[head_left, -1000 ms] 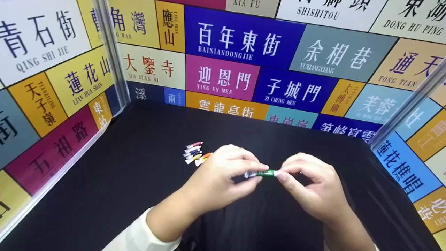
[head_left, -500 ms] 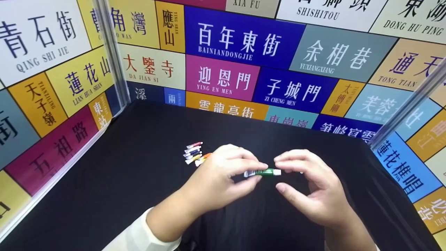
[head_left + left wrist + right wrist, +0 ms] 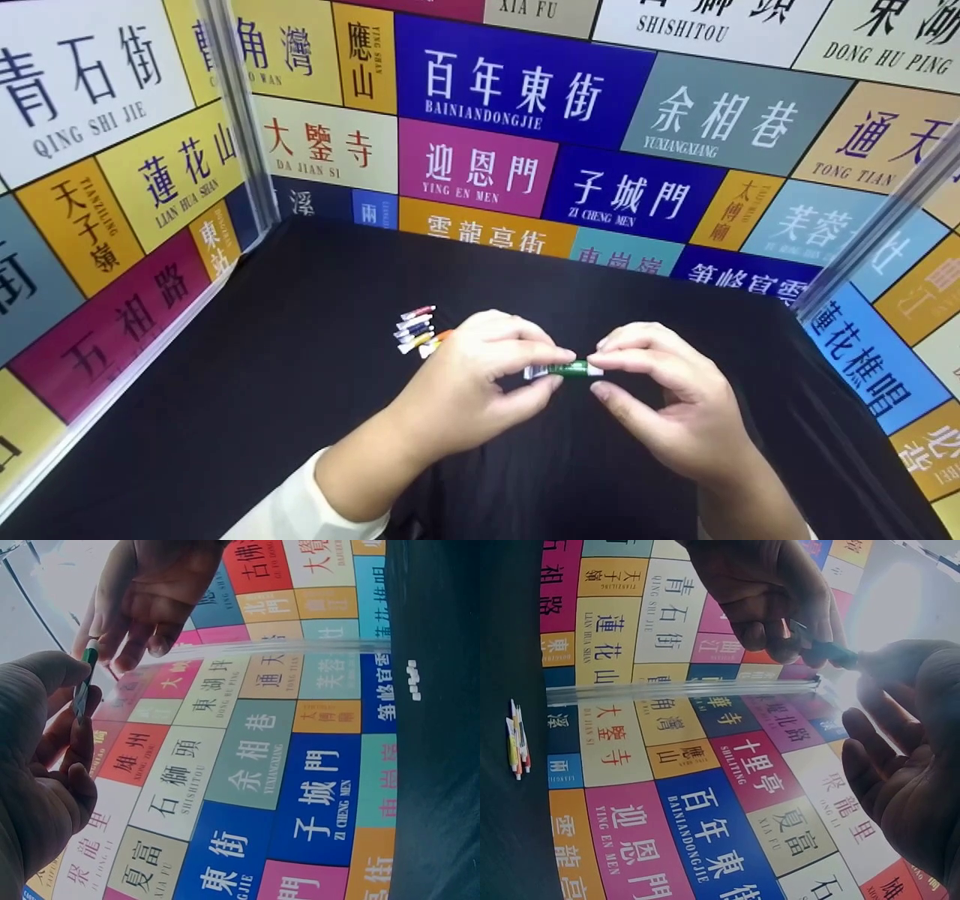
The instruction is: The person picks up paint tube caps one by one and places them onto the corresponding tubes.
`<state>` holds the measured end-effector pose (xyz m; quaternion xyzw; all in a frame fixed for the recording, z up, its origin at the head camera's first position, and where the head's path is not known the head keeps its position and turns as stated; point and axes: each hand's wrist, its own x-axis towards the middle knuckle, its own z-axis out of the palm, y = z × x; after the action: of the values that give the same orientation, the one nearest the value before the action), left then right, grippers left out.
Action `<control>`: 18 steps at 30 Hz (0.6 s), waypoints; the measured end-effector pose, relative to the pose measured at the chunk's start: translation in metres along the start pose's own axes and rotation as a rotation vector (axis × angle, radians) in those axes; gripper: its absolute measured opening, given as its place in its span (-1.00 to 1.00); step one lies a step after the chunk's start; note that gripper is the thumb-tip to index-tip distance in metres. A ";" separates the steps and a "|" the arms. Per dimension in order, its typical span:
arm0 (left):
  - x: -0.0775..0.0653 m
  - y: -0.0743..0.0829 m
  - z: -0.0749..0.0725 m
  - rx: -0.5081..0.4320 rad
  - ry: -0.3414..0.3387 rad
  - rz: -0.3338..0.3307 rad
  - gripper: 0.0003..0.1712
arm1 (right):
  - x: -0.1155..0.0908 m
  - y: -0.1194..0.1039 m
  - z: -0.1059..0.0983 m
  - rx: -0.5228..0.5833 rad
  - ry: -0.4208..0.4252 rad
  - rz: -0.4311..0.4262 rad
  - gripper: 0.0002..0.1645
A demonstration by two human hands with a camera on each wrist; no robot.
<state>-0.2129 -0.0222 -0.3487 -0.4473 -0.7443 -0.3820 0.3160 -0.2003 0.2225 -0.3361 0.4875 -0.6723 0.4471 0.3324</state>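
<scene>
Between thumb and fingers, my left hand [image 3: 480, 382] pinches a small green paint tube [image 3: 574, 368] by its pale crimped end. The tube lies sideways above the black-covered table, its white cap [image 3: 595, 370] pointing right. My right hand [image 3: 671, 397] is at that cap, index fingertip right at its top and thumb a little below it. In the left wrist view, the right hand [image 3: 154, 600] reaches the capped end of the tube from above. The right wrist view shows the right hand [image 3: 915, 750] with its other fingers loosely bent and apart.
Several small paint tubes [image 3: 415, 328], with red, blue, yellow and orange among them, lie on the black tablecloth [image 3: 300, 390] beyond my left hand. Panels printed with coloured signs [image 3: 480, 165] stand around the table's back and sides.
My right thumb and fingers have come off the cap, spread apart, then moved back in close around it. The left hand keeps its pinch on the green paint tube almost unmoved.
</scene>
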 end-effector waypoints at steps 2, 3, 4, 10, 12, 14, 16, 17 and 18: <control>0.000 0.000 0.000 0.001 0.000 0.006 -0.77 | 0.000 0.001 0.000 -0.013 0.002 0.010 -0.76; 0.000 0.000 0.000 0.002 0.001 0.009 -0.77 | -0.001 0.001 0.000 -0.027 0.001 0.020 -0.76; 0.000 0.000 0.000 0.000 -0.003 0.005 -0.77 | -0.001 0.001 -0.001 -0.044 -0.001 0.033 -0.74; 0.000 0.000 0.000 -0.011 -0.028 -0.038 -0.76 | -0.006 0.003 -0.004 -0.147 -0.014 0.124 -0.56; 0.000 0.000 -0.001 -0.009 -0.034 -0.045 -0.76 | -0.008 0.004 -0.004 -0.182 -0.020 0.140 -0.53; 0.000 0.000 -0.001 0.000 -0.039 -0.049 -0.75 | -0.008 0.005 -0.004 -0.224 -0.030 0.147 -0.52; 0.000 0.000 0.000 0.016 -0.044 -0.048 -0.75 | -0.009 0.005 -0.004 -0.268 -0.047 0.154 -0.52; 0.000 0.000 0.000 0.025 -0.045 -0.047 -0.75 | -0.009 0.006 -0.004 -0.285 -0.052 0.156 -0.52; 0.000 -0.001 0.000 0.033 -0.046 -0.045 -0.75 | -0.009 0.006 -0.004 -0.300 -0.058 0.162 -0.52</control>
<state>-0.2133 -0.0225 -0.3489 -0.4337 -0.7676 -0.3663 0.2973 -0.2029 0.2299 -0.3445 0.3894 -0.7779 0.3530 0.3445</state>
